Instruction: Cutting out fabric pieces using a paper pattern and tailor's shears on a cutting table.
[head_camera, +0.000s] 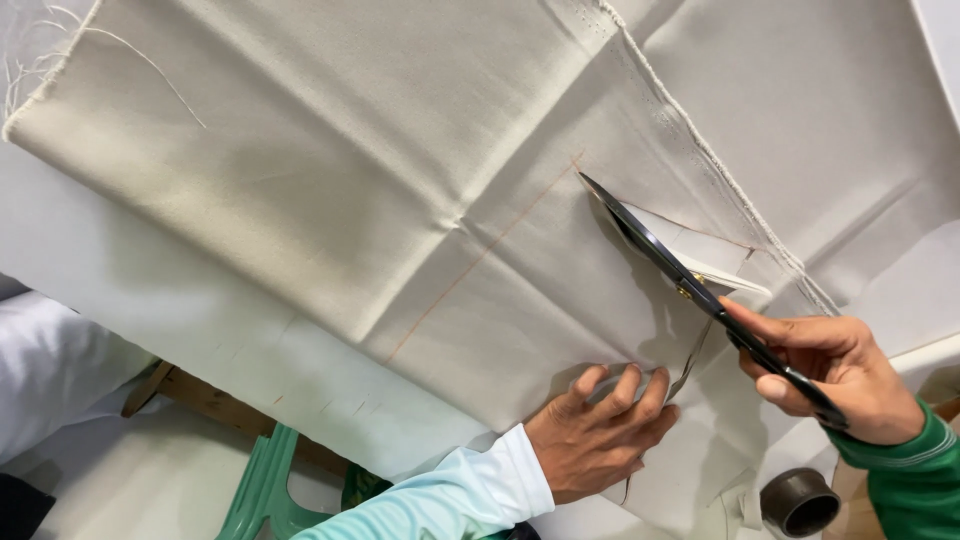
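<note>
A large sheet of cream fabric (400, 180) lies spread over a white table (150, 290), marked with thin orange lines (470, 265). My right hand (840, 375), in a green sleeve, grips black scissors (660, 255) whose blades point up-left into a cut along a marked line. A cut flap of cloth lifts beside the blades. My left hand (600, 430), in a pale blue sleeve, presses flat on the fabric just below the cut, fingers spread.
A dark round cylinder (798, 502) stands at the lower right near the table edge. A green plastic chair (265, 490) and a wooden bar (215, 400) show below the table. White cloth bulges at the far left (50, 360).
</note>
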